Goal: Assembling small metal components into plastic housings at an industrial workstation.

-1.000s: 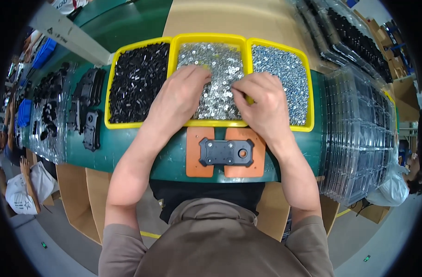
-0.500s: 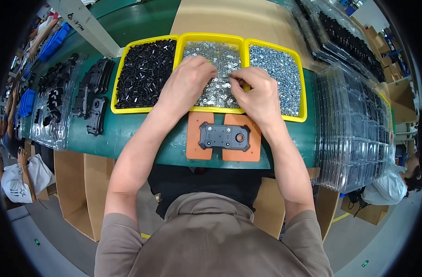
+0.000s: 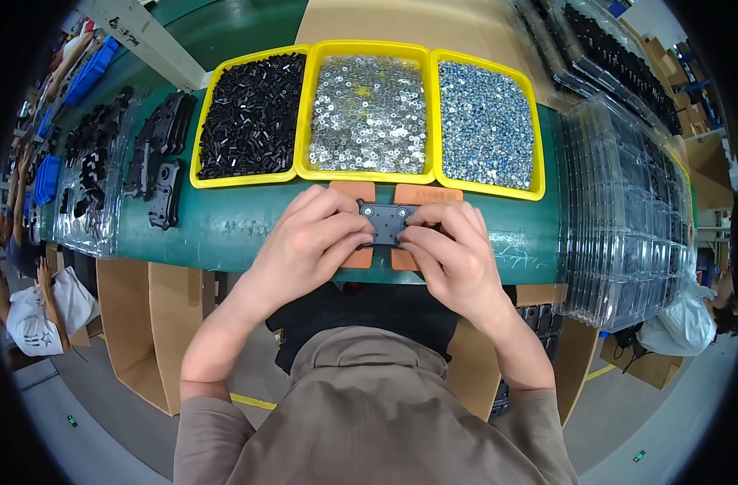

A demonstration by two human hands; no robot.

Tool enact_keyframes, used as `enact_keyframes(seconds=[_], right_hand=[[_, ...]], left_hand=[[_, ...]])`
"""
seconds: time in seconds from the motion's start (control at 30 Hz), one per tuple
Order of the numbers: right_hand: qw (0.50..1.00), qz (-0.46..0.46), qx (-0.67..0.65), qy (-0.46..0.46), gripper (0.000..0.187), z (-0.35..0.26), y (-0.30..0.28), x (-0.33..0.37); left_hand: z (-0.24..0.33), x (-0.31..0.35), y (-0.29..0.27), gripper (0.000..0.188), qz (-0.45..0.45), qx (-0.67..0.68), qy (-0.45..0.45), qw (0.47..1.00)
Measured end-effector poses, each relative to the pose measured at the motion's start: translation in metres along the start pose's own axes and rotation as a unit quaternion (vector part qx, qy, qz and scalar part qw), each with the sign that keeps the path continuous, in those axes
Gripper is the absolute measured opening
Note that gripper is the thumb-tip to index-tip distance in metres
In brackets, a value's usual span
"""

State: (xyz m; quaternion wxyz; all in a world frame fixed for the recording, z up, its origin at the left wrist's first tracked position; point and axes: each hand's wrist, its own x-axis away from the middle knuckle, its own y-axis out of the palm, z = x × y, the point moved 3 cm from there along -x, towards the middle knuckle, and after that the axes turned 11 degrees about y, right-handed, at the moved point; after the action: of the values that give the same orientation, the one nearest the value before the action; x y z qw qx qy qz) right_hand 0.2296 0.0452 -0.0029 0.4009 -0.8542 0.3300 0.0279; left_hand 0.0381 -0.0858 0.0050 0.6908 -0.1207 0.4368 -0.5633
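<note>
1. Head view: a dark grey-black moulded plate with notched corners (image 3: 387, 229) lies across a pair of flat orange boards (image 3: 430, 196), near the worktop's edge on the person's side; take this plate as the clock's centre.
2. At nine o'clock, the person's bare left hand (image 3: 306, 238) bends over the plate's end, thumb and fingertips drawn in against it. Whether that grip is clamped on a small part cannot be told.
3. Between three and four o'clock, the bare right hand (image 3: 451, 252) covers the opposite end, its fingers curled and close to the thumb; what lies within this grip is likewise hidden.
4. Two round silver pieces (image 3: 402, 212) show along the plate's twelve o'clock side, just beside the fingers.
5. At twelve o'clock, a yellow plastic tray (image 3: 365, 177) holds loose silver washers (image 3: 369, 121).
6. Toward ten o'clock, a second yellow tray (image 3: 244, 181) holds short black cylindrical pieces (image 3: 252, 121); between one and two o'clock, a third (image 3: 490, 190) holds small blue-and-silver metal parts (image 3: 489, 121).
7. On the green worktop (image 3: 219, 230), black moulded parts (image 3: 166, 194) lie near nine o'clock, and stacked clear plastic trays (image 3: 611, 218) stand at three.
</note>
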Motion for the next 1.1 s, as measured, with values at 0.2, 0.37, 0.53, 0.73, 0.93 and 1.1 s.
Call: enact_keyframes(seconds=[0.2,0.37,0.53,0.73,0.93,1.1], right_hand=[[1.0,0.001,-0.019,-0.004,0.018,0.001,0.003,-0.002],[1.0,0.005,-0.016,-0.015,0.019,0.0,0.002,-0.003],[0.998,0.017,0.014,-0.056,0.02,-0.001,-0.002,-0.001],[0.993,0.023,0.028,-0.113,0.021,0.002,-0.003,0.005],[0.993,0.046,0.001,-0.109,0.023,-0.007,-0.008,-0.021],[0.984,-0.01,0.049,-0.17,0.005,-0.036,0.055,-0.113]], left_hand=[[-0.001,0.003,-0.001,0.013,0.002,-0.006,0.012,1.0],[-0.001,0.008,0.001,0.015,0.006,-0.018,0.031,0.999],[0.002,0.012,0.003,0.019,0.02,-0.067,0.073,0.995],[0.005,0.019,0.0,0.025,0.013,-0.107,0.126,0.986],[-0.052,0.004,-0.067,0.022,0.115,-0.234,0.062,0.963],[-0.129,-0.003,-0.113,0.017,0.079,-0.344,-0.128,0.927]])
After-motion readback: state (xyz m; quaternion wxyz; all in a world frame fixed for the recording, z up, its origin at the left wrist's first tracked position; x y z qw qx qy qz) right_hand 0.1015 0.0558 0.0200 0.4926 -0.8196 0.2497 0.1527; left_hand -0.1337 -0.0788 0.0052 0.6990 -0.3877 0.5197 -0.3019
